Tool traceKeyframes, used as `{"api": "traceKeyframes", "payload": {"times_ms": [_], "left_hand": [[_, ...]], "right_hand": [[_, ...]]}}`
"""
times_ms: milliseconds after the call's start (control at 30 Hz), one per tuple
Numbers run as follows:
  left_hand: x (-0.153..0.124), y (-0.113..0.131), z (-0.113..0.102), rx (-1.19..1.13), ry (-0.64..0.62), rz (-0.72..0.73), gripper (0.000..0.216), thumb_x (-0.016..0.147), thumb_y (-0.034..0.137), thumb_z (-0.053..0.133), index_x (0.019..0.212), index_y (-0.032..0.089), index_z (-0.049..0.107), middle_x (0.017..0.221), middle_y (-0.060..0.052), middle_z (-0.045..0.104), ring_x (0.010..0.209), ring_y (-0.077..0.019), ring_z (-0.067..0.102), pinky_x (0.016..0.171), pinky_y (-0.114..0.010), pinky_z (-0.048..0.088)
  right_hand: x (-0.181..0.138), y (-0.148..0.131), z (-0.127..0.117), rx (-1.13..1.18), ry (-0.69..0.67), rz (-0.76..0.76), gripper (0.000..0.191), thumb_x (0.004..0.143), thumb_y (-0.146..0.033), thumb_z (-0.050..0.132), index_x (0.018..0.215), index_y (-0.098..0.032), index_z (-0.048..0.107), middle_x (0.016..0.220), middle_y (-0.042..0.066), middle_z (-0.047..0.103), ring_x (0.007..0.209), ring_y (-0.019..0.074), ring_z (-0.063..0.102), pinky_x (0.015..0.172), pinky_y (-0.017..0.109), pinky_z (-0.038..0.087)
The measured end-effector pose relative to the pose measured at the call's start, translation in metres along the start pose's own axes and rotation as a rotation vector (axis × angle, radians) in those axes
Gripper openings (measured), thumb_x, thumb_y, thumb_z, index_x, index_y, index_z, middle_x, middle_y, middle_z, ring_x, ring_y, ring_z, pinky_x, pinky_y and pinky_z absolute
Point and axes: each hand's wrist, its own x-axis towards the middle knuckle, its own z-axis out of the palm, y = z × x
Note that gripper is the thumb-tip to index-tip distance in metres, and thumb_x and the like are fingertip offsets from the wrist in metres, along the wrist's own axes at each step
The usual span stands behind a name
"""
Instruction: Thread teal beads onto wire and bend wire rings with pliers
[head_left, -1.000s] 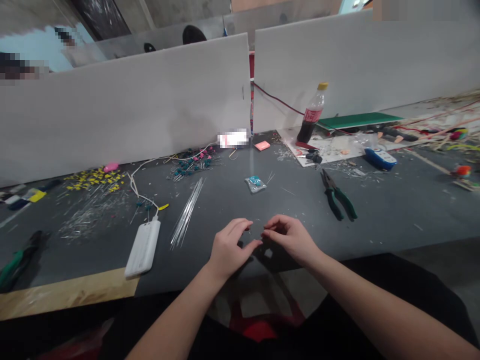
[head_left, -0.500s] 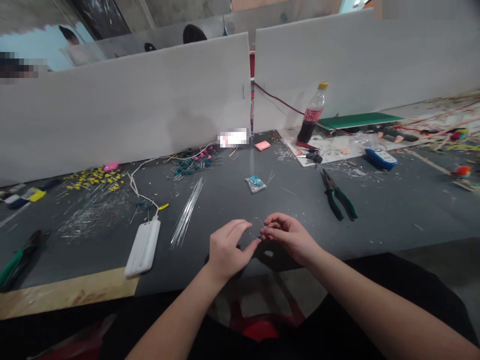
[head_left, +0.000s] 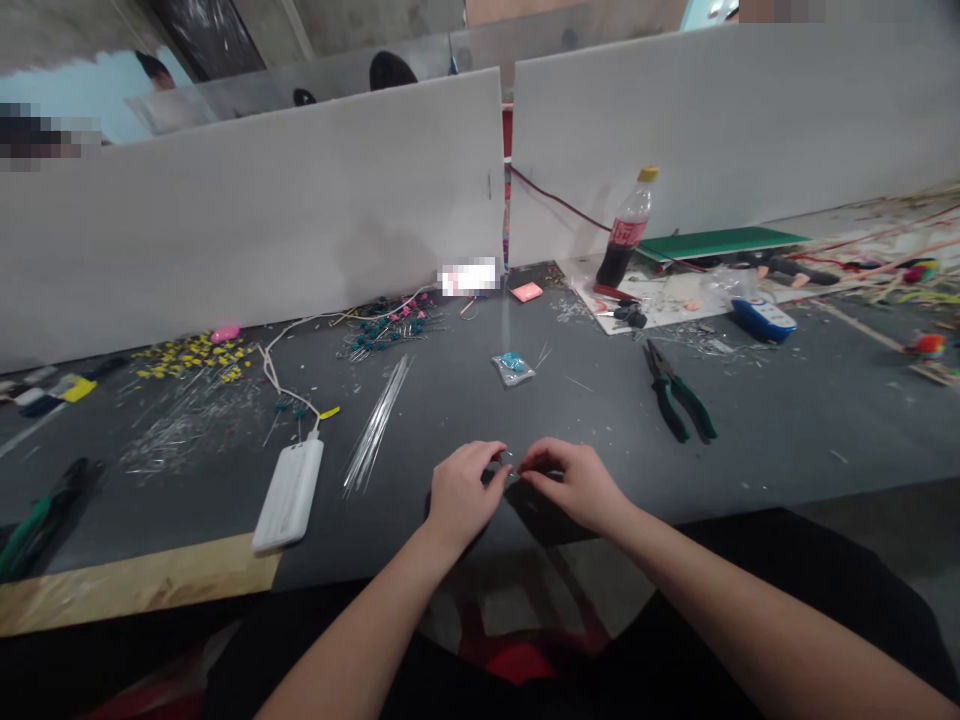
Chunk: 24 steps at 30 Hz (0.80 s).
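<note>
Near the table's front edge, my left hand (head_left: 466,490) and my right hand (head_left: 574,485) face each other, fingertips a small gap apart. Both pinch a thin wire (head_left: 511,462), only faintly visible between the fingers; its ends are hidden. To the left lies a bundle of straight silvery wires (head_left: 377,425). Beyond my hands is a small clear packet (head_left: 513,367) with something teal inside, and two or three loose wire bits lie beside it. Pliers with green handles (head_left: 679,392) rest to the right, jaws pointing away from me.
A white power bank (head_left: 289,495) with a cable lies left. Behind it are yellow-tipped pieces (head_left: 191,355) and teal-and-pink-tipped wires (head_left: 386,325). More green-handled pliers (head_left: 41,520) lie far left. A cola bottle (head_left: 626,230) and a blue-and-white object (head_left: 763,320) stand right. White panels (head_left: 300,210) border the back.
My hands have drawn slightly closer to a level pinch, and the wire loop that showed between them is now less visible. The other things on the table stay put.
</note>
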Motion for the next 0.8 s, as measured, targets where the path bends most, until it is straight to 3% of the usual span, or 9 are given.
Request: {"api": "traceKeyframes", "payload": {"times_ms": [267, 433, 800], "left_hand": [[0.000, -0.007, 0.016, 0.116, -0.056, -0.039, 0.010, 0.083, 0.025, 0.064, 0.092, 0.021, 0.063, 0.090, -0.003, 0.067, 0.087, -0.0207, 0.060, 0.075, -0.032, 0.045], [0.001, -0.008, 0.019, 0.195, -0.094, -0.021, 0.007, 0.085, 0.023, 0.062, 0.078, 0.020, 0.062, 0.084, -0.004, 0.064, 0.086, -0.0220, 0.056, 0.074, -0.034, 0.041], [0.002, -0.006, 0.020, 0.269, -0.125, -0.012, 0.010, 0.084, 0.022, 0.061, 0.075, 0.019, 0.057, 0.082, -0.004, 0.062, 0.083, -0.0221, 0.054, 0.071, -0.034, 0.037]], "right_hand": [[-0.002, 0.002, 0.006, -0.274, -0.045, -0.081, 0.012, 0.084, -0.020, 0.055, 0.081, -0.023, 0.067, 0.075, 0.001, 0.070, 0.069, 0.0164, 0.063, 0.065, 0.026, 0.043], [-0.001, 0.006, 0.008, -0.344, -0.073, -0.101, 0.014, 0.084, -0.017, 0.053, 0.082, -0.022, 0.065, 0.077, 0.002, 0.070, 0.069, 0.0170, 0.064, 0.064, 0.026, 0.043], [-0.002, 0.012, 0.015, -0.507, -0.085, -0.161, 0.015, 0.088, -0.016, 0.048, 0.085, -0.019, 0.063, 0.076, 0.006, 0.064, 0.074, 0.0191, 0.058, 0.066, 0.028, 0.040]]}}
